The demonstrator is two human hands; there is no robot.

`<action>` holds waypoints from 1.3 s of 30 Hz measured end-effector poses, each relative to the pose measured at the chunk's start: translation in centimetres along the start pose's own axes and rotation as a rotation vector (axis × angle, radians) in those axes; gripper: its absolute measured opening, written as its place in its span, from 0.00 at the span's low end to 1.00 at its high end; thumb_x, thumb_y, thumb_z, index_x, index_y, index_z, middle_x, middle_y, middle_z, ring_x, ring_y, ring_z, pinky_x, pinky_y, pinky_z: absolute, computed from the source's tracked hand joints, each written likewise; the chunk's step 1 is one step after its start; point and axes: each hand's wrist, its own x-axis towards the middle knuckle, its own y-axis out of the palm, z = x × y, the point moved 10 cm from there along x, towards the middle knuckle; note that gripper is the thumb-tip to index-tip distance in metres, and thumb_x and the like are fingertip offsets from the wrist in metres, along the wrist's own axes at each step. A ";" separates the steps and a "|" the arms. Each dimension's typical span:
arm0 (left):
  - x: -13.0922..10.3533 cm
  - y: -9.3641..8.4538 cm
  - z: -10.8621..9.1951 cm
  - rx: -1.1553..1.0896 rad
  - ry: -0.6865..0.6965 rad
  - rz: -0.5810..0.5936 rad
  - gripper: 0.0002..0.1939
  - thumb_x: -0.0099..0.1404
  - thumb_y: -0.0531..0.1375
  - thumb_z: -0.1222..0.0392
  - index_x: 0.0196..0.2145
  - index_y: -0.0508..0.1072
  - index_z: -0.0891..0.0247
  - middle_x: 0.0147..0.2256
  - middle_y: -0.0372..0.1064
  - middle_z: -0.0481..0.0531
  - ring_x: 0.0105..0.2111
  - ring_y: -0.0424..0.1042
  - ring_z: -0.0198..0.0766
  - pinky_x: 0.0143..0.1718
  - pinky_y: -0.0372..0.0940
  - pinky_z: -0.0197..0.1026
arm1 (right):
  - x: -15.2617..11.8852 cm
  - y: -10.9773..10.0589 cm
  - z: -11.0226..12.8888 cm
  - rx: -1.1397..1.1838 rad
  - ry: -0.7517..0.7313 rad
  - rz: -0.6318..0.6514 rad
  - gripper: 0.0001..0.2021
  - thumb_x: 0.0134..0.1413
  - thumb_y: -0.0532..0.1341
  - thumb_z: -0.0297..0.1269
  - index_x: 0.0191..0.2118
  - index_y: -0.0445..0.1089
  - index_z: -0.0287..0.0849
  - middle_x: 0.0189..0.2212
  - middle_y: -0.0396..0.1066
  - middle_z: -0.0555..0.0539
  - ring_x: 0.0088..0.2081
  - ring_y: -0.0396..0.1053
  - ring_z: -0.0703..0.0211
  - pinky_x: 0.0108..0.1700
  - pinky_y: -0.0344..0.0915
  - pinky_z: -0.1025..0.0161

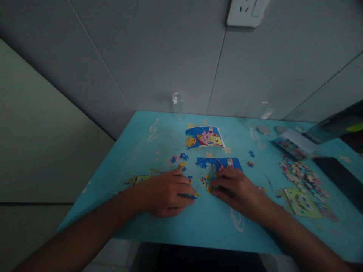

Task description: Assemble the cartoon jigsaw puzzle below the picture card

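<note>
A partly assembled jigsaw puzzle (pixel 208 161) with a blue background lies in front of my hands. My right hand (pixel 236 189) covers its lower right part, with thumb and fingers closed at the edge of a small yellow and blue puzzle piece (pixel 204 182). To the left, my left hand (pixel 171 194) rests low over the table with curled fingers. A puzzle piece (pixel 194 195) shows between its fingertips. Loose puzzle pieces (pixel 182 165) lie just beyond my left hand. Farther back is a picture card (pixel 204 137) of cartoon figures in a boat.
The table (pixel 170 234) has a printed turquoise top. A pile of puzzle pieces (pixel 304 175) lies on the right, near a dark flat object (pixel 340 181) and a printed box (pixel 295 143). Two round lids (pixel 263 130) and clear containers (pixel 178 105) stand near the wall.
</note>
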 end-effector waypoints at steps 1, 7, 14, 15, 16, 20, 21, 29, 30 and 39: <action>0.0 -0.1 0.2 0.010 -0.010 -0.005 0.11 0.68 0.64 0.58 0.48 0.77 0.58 0.48 0.75 0.51 0.45 0.71 0.43 0.53 0.58 0.52 | 0.0 0.2 0.1 -0.009 -0.001 0.018 0.08 0.65 0.63 0.39 0.47 0.78 0.49 0.42 0.74 0.45 0.47 0.71 0.50 0.53 0.67 0.50; 0.0 -0.4 1.0 0.008 -0.050 -0.007 0.11 0.71 0.60 0.59 0.50 0.76 0.59 0.50 0.74 0.53 0.44 0.71 0.43 0.53 0.57 0.52 | 0.0 0.4 0.2 -0.011 -0.001 0.046 0.08 0.66 0.63 0.37 0.47 0.77 0.49 0.42 0.74 0.46 0.46 0.71 0.52 0.51 0.66 0.51; 0.3 -0.5 1.4 -0.009 -0.072 0.005 0.11 0.71 0.59 0.60 0.50 0.76 0.59 0.50 0.73 0.54 0.45 0.69 0.44 0.52 0.58 0.51 | 0.5 0.7 1.1 -0.062 0.023 -0.032 0.10 0.68 0.60 0.36 0.50 0.76 0.47 0.40 0.73 0.45 0.43 0.72 0.52 0.49 0.67 0.51; 0.3 -0.5 1.4 -0.006 -0.073 0.008 0.11 0.71 0.59 0.60 0.50 0.75 0.59 0.50 0.73 0.54 0.45 0.69 0.44 0.52 0.59 0.50 | 0.6 0.9 1.1 -0.071 0.034 -0.045 0.11 0.68 0.60 0.37 0.52 0.76 0.47 0.40 0.73 0.45 0.43 0.72 0.52 0.48 0.68 0.50; 0.3 -0.5 1.3 -0.002 -0.073 0.008 0.12 0.71 0.59 0.60 0.50 0.75 0.59 0.50 0.73 0.54 0.45 0.69 0.44 0.52 0.59 0.50 | 0.7 1.1 1.0 -0.077 0.042 -0.051 0.12 0.68 0.60 0.37 0.53 0.76 0.47 0.40 0.73 0.45 0.42 0.72 0.51 0.48 0.68 0.50; 0.3 -0.4 1.4 0.033 -0.090 0.019 0.12 0.70 0.60 0.61 0.50 0.75 0.59 0.49 0.73 0.54 0.45 0.69 0.44 0.53 0.59 0.50 | 0.8 1.0 -0.2 -0.104 0.093 -0.106 0.13 0.69 0.59 0.36 0.54 0.75 0.46 0.41 0.73 0.44 0.43 0.71 0.51 0.50 0.70 0.50; 0.2 -0.4 1.4 0.040 -0.092 0.027 0.12 0.70 0.61 0.60 0.51 0.75 0.59 0.49 0.72 0.54 0.45 0.69 0.44 0.53 0.59 0.50 | 0.8 0.8 -0.6 -0.117 0.105 -0.125 0.13 0.68 0.60 0.36 0.54 0.75 0.45 0.42 0.73 0.43 0.44 0.71 0.50 0.51 0.70 0.49; 0.3 -0.5 1.2 0.070 -0.087 0.047 0.13 0.70 0.61 0.61 0.52 0.74 0.60 0.50 0.72 0.53 0.45 0.69 0.44 0.53 0.58 0.50 | 1.0 0.2 -1.8 -0.071 0.126 -0.130 0.07 0.66 0.63 0.36 0.45 0.78 0.49 0.41 0.75 0.45 0.44 0.72 0.51 0.48 0.70 0.52; 0.4 -0.5 1.3 0.070 -0.089 0.048 0.13 0.70 0.61 0.61 0.52 0.74 0.60 0.50 0.72 0.53 0.45 0.69 0.44 0.53 0.58 0.50 | 1.0 0.1 -1.9 -0.055 0.132 -0.128 0.06 0.65 0.63 0.35 0.44 0.78 0.48 0.41 0.75 0.46 0.44 0.72 0.52 0.49 0.70 0.52; 0.4 -0.2 1.0 0.046 -0.066 0.039 0.12 0.70 0.60 0.61 0.49 0.75 0.60 0.48 0.73 0.54 0.43 0.69 0.44 0.51 0.59 0.50 | 0.5 0.0 -1.3 0.199 0.231 -0.103 0.07 0.64 0.64 0.34 0.47 0.76 0.46 0.35 0.77 0.49 0.35 0.73 0.58 0.39 0.69 0.60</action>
